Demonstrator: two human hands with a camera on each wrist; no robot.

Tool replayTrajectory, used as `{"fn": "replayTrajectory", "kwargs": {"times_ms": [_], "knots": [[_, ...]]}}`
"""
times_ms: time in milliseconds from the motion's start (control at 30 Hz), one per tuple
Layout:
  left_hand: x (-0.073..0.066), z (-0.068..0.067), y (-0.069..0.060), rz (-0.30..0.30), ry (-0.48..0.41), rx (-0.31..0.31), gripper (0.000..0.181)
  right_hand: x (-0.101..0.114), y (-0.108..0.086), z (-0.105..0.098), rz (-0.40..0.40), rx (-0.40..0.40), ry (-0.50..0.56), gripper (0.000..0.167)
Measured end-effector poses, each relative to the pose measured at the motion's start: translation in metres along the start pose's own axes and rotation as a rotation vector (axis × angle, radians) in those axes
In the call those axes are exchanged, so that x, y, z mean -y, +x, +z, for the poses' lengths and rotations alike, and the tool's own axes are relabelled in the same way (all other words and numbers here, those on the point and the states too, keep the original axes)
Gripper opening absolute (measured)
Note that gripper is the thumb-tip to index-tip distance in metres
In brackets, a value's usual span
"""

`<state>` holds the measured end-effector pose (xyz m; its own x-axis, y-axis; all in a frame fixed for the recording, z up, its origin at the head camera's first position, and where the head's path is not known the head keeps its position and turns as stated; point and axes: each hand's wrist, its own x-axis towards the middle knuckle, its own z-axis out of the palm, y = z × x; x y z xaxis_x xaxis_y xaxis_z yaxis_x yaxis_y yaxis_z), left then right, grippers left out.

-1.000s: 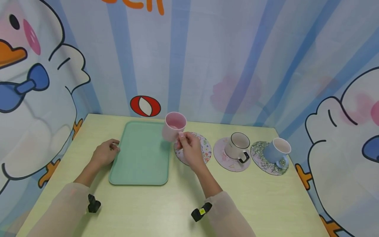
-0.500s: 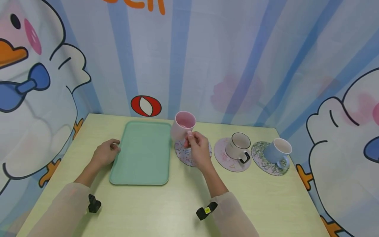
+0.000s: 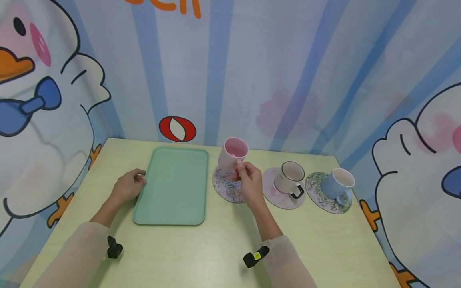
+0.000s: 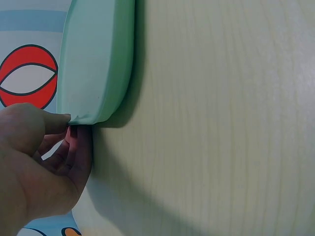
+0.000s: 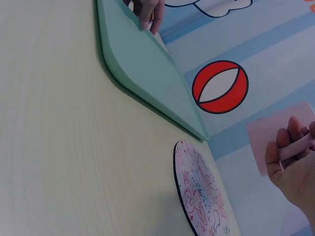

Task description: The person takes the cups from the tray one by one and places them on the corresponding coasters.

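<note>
My right hand (image 3: pixel 250 182) grips the handle of a pink mug (image 3: pixel 228 157), holding it upright above a round floral coaster (image 3: pixel 227 191). In the right wrist view, a gap separates the pink mug (image 5: pixel 266 135) from the coaster (image 5: pixel 199 189). On the left, my left hand (image 3: pixel 127 186) pinches the edge of a light green rectangular tray (image 3: pixel 173 186). The left wrist view has its thumb on the tray's rim and the other fingers below. The tray lies on the table with nothing on it.
A white mug (image 3: pixel 285 182) with a dark rim and black handle stands on a pink coaster (image 3: pixel 271 195) to the right. Beyond it, a blue mug (image 3: pixel 331 187) stands on a green leafy coaster (image 3: pixel 312 185). A printed curtain (image 3: pixel 245 72) hangs behind the pale table (image 3: pixel 201 256).
The right hand has carried the pink mug rightward, from beside the tray's far right corner to over the floral coaster, and slightly down. The left hand and tray have stayed put.
</note>
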<state>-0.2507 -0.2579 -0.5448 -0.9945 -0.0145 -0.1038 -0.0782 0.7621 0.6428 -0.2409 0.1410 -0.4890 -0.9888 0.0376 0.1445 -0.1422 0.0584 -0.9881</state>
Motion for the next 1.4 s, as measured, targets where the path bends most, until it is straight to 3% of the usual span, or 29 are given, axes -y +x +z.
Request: {"fn": "replayTrajectory", "kwargs": {"times_ms": [633, 1400], "knots": [[0.0, 0.001, 0.0, -0.01, -0.002, 0.014, 0.044, -0.019, -0.003, -0.016, 0.004, -0.037, 0.019, 0.033], [-0.002, 0.0, -0.001, -0.02, 0.003, 0.008, 0.043, -0.045, -0.008, -0.017, 0.047, -0.056, -0.022, 0.037]]}}
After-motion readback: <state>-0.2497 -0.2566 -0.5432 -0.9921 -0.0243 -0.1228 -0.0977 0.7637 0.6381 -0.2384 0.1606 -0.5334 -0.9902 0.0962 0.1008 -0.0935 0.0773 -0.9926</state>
